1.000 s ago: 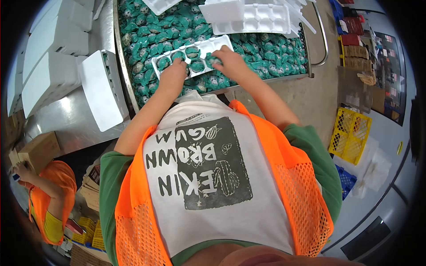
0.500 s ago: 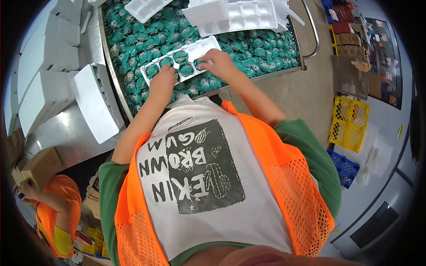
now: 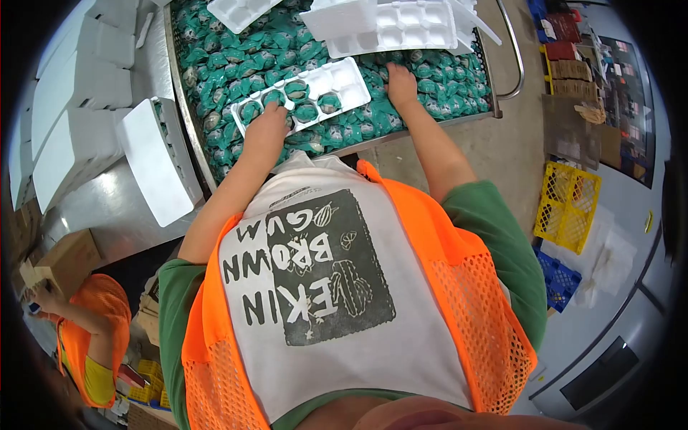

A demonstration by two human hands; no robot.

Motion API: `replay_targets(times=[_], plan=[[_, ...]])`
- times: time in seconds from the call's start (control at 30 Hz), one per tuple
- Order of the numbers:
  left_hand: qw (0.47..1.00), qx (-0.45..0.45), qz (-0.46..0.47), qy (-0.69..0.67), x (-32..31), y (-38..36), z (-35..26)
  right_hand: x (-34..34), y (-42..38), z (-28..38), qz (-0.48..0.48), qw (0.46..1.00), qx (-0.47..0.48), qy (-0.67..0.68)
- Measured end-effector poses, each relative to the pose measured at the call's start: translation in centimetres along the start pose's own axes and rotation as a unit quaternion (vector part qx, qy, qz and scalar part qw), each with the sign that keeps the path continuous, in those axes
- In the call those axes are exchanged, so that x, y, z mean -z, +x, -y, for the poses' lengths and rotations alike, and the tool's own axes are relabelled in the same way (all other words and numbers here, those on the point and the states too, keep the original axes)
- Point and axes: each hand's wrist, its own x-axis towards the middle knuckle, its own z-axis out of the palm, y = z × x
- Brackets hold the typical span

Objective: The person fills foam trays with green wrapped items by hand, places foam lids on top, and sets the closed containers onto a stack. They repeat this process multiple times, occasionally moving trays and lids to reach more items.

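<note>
A white foam egg tray [image 3: 364, 92] lies slanted on a wide bed of green-wrapped eggs [image 3: 236, 54]. Several of its cells hold wrapped eggs; those at its right end are bare. My left hand [image 3: 265, 130] is bent over the tray's near edge, closed, with its fingertips at a wrapped egg [image 3: 273, 96] in a cell. The palm hides part of the near row. To the right of the tray, my right hand [image 3: 401, 84] reaches down into the loose wrapped eggs. Its fingers are curled and their tips are hidden, so what they hold cannot be made out.
More white trays [image 3: 416, 27] lie at the back of the metal-rimmed bin [image 3: 183, 93]. Stacked white cartons [image 3: 75, 140] and a closed one [image 3: 159, 161] stand left on a steel table [image 3: 147, 222]. Another person [image 3: 97, 330] handles a cardboard box [image 3: 72, 261] at lower left.
My right hand has left the tray and moved right into the loose eggs. A wrapped egg now shows in the cell where it was. My left hand stays at the tray.
</note>
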Motion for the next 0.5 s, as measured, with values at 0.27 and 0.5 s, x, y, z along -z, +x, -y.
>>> replay_targets(times=[0.27,0.5], plan=[[1.000,0.001,-0.013,-0.013,0.0,-0.3,0.0,4.6,1.1,-1.6,0.087,0.973,-0.075,0.199],[1.000,0.004,0.003,-0.005,0.1,-0.1,0.0,11.3,-0.9,2.6,0.117,0.530,-0.301,0.784]])
